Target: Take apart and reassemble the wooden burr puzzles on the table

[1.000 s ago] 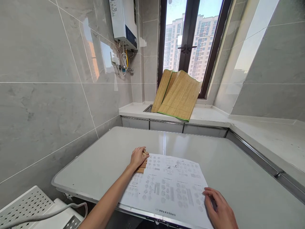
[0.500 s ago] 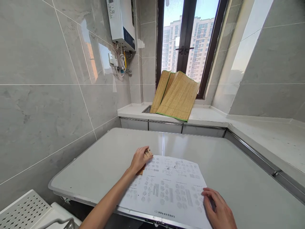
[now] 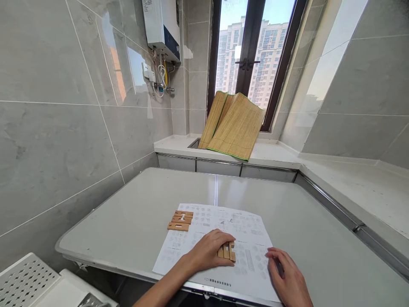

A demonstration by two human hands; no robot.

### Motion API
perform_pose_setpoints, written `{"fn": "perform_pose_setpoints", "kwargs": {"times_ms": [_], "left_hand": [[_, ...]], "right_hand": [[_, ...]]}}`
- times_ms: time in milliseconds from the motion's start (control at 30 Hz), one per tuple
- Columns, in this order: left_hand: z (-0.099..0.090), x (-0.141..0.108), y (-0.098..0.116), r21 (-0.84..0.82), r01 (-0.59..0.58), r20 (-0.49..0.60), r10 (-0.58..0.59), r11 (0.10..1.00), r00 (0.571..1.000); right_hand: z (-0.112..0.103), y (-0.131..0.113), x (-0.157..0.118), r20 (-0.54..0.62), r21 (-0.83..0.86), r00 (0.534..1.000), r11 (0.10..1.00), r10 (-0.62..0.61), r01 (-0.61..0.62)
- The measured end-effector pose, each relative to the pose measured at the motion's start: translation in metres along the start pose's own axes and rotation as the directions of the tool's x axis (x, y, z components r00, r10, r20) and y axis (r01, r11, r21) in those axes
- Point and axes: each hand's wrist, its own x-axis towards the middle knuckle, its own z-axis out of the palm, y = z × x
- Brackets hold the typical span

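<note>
Left hand gripping notched wooden pieces over the printed sheet

I have the notched wooden pieces [image 3: 227,252] over the lower middle of the printed sheet [image 3: 233,214]. They look like narrow strips lying side by side, though the fingers hide part of them. Whether they touch the paper or sit just above it, I cannot tell.

My left hand [image 3: 211,248] is closed around them from the left, thumb along the near side and fingers over the far side, opened only as wide as the group. My right hand [image 3: 287,275] is at the sheet's right edge, fingers loosely curled and the thumb standing apart from them. I see nothing in its grasp, and its fingertips meet the edge of the paper.

A second group, the slotted wooden strips [image 3: 177,219], lies at the sheet's far left corner, partly over its edge and well apart from both hands. Rows of small printed figures cover the paper, too faint for me to read.

Under everything is the pale table [image 3: 128,204], with a seam running away from me. Beyond its far edge, a folded woven mat [image 3: 238,128] with green trim leans on the white ledge [image 3: 275,150] against the dark-framed window [image 3: 244,79]. A white wall unit [image 3: 155,25] hangs to the left of the window, with pipes and cables below it.
</note>
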Motion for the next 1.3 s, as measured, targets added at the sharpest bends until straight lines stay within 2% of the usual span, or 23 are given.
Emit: {"fn": "perform_pose_setpoints", "kwargs": {"times_ms": [167,367,500,600,667,767,867,967,1133,1300], "left_hand": [[-0.001,-0.008,0.000,-0.015,0.042,-0.045,-0.042,0.999,0.998],[-0.010,-0.026,-0.002,0.067,0.189,-0.156,-0.176,0.980,0.972],[-0.014,-0.034,0.002,0.045,0.275,-0.205,-0.261,0.960,0.943],[-0.015,-0.038,0.011,-0.130,0.331,-0.194,-0.351,0.935,0.916],[-0.013,-0.041,0.019,-0.311,0.330,-0.168,-0.393,0.891,0.904],[-0.008,-0.048,0.028,-0.551,0.266,-0.157,-0.411,0.791,0.898],[-0.002,-0.057,0.031,-0.684,0.214,-0.140,-0.414,0.697,0.899],[0.003,-0.062,0.032,-0.713,0.222,-0.105,-0.414,0.665,0.904],[0.005,-0.063,0.035,-0.652,0.258,-0.095,-0.414,0.713,0.905],[0.003,-0.062,0.038,-0.678,0.236,-0.114,-0.417,0.696,0.902]], "right_hand": [[-0.001,-0.005,-0.003,-0.004,0.000,1.000,1.000,-0.019,0.019],[-0.006,-0.010,-0.004,0.017,-0.007,0.999,0.999,-0.031,0.031],[-0.011,-0.034,-0.004,0.043,0.047,0.995,0.995,-0.088,0.086],[-0.008,-0.061,-0.004,0.133,0.108,0.981,0.985,-0.145,0.131],[-0.003,-0.079,-0.005,0.210,0.135,0.961,0.979,-0.179,0.153],[0.007,-0.099,-0.006,0.272,0.146,0.943,0.976,-0.194,0.159],[0.016,-0.107,-0.005,0.280,0.123,0.942,0.980,-0.186,0.157],[0.024,-0.107,-0.005,0.234,0.102,0.958,0.984,-0.164,0.144],[0.028,-0.102,-0.007,0.199,0.148,0.971,0.983,-0.134,0.105],[0.024,-0.098,-0.007,0.155,0.185,0.988,0.983,-0.019,-0.010]]}}
